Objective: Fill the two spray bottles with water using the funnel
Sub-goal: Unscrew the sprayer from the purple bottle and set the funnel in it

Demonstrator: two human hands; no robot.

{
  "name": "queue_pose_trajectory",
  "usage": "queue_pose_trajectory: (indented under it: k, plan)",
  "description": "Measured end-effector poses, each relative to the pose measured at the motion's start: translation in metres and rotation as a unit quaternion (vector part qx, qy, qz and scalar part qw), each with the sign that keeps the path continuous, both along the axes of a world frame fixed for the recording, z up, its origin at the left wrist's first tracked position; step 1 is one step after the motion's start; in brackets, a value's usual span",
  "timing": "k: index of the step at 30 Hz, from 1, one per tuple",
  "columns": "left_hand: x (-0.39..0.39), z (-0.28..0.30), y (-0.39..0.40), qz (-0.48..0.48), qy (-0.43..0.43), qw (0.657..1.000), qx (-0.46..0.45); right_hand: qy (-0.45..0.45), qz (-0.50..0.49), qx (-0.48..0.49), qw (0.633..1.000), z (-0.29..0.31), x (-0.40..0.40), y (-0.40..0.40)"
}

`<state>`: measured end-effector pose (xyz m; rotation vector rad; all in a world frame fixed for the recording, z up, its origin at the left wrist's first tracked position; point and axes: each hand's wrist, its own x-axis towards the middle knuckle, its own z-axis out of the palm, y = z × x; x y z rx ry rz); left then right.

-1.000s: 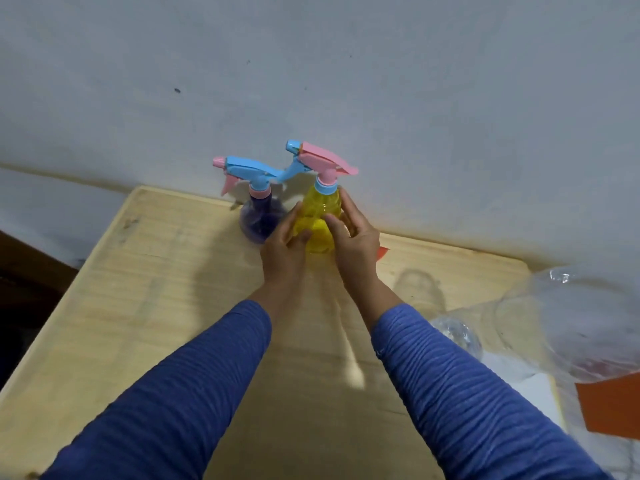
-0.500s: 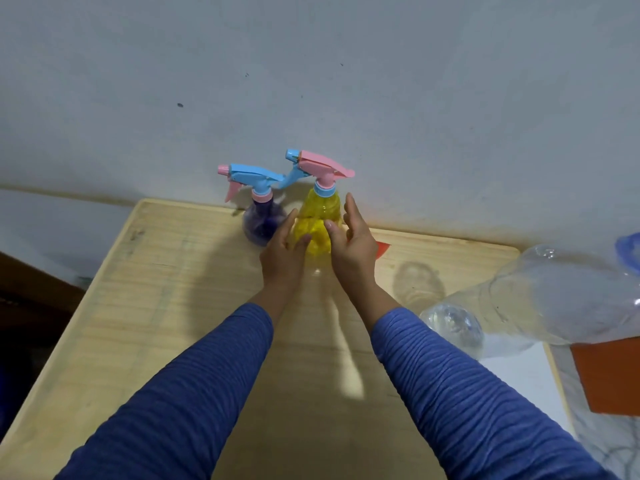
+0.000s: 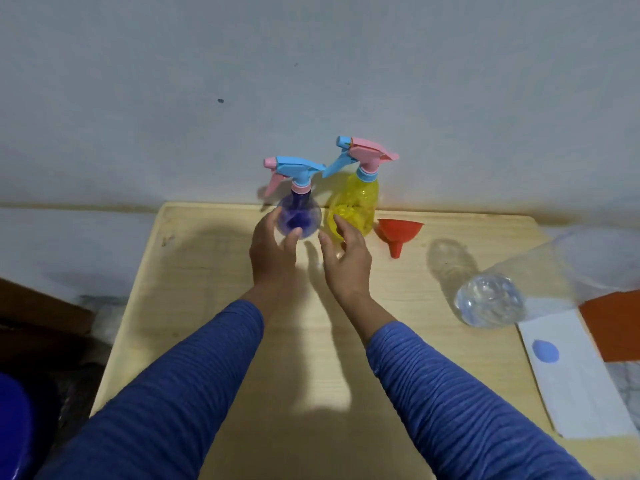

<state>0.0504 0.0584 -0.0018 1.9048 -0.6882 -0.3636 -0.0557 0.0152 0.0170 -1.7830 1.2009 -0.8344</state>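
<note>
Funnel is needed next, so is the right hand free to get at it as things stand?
Probably yes: the right hand holds nothing, and the red funnel lies just beside it on the table, with nothing between.

This is looking like a plain room in a home, not a lab or a shop. A light wooden table (image 3: 194, 306) is standing pushed against a bare, scuffed whitish wall (image 3: 311, 81) just beyond the hands. Off to the right of the hands, a clear plastic water bottle (image 3: 540, 282) is lying on its side next to a white sheet of paper (image 3: 581, 382). Far left and low, a blue tub (image 3: 14, 431) is showing at the frame edge.
</note>
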Motion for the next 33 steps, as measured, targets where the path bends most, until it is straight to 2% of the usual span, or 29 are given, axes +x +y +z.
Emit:
queue_pose_trajectory:
  k: [7,11,15,23,33]
  plan:
    - [0.044,-0.015,-0.010,-0.127,0.001,0.992,0.011,0.041,0.028,0.030,0.998,-0.007,0.039,-0.017]
    - [0.052,-0.025,-0.011,-0.154,0.048,0.987,0.001,0.049,0.008,0.016,0.999,-0.018,0.050,-0.018]
    - [0.051,-0.023,-0.006,-0.137,0.088,0.987,-0.015,0.025,-0.007,0.023,0.999,-0.020,0.056,-0.012]
    - [0.042,-0.010,0.038,-0.098,0.120,0.988,0.009,0.003,0.022,0.019,1.000,-0.008,0.049,0.029]
    - [-0.079,0.006,0.087,-0.079,0.172,0.979,-0.071,0.005,0.048,-0.006,0.999,0.007,-0.067,0.069]
